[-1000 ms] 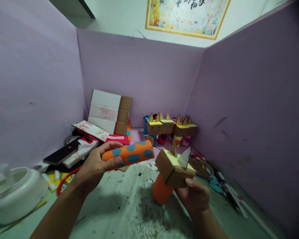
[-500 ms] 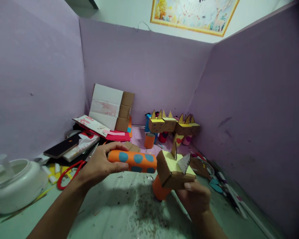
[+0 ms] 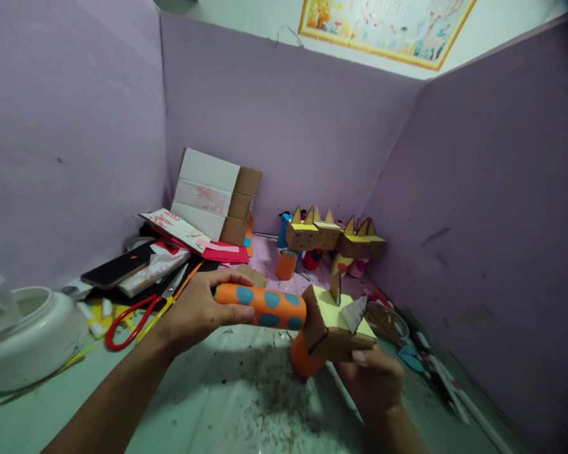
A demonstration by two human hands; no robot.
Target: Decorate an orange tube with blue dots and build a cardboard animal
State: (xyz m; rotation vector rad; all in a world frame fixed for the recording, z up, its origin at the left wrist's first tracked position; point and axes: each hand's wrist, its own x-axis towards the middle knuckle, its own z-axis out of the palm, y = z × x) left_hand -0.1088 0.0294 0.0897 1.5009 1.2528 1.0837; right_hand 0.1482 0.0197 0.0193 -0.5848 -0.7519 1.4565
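Observation:
My left hand (image 3: 208,309) is closed around the left end of an orange paper tube with blue dots (image 3: 265,306), which lies level in the air. The tube's right end meets, or almost meets, the side of a small cardboard box with a yellow top and two pointed ears (image 3: 341,328). My right hand (image 3: 373,378) grips that box low on its right, thumb along the edge and the other fingers mostly hidden beneath. Under the box shows a plain orange tube (image 3: 307,356); whether it is fixed to the box I cannot tell.
Several eared cardboard heads (image 3: 315,234) on coloured tubes stand at the back, near a short orange tube (image 3: 286,265). Red-handled scissors (image 3: 132,321), a phone (image 3: 118,265) and a white pot (image 3: 33,340) lie left. Pens (image 3: 440,372) line the right wall (image 3: 492,221).
The dotted tube and my left hand sit slightly further right in the picture, as the whole view has shifted a little. Both hands keep their hold.

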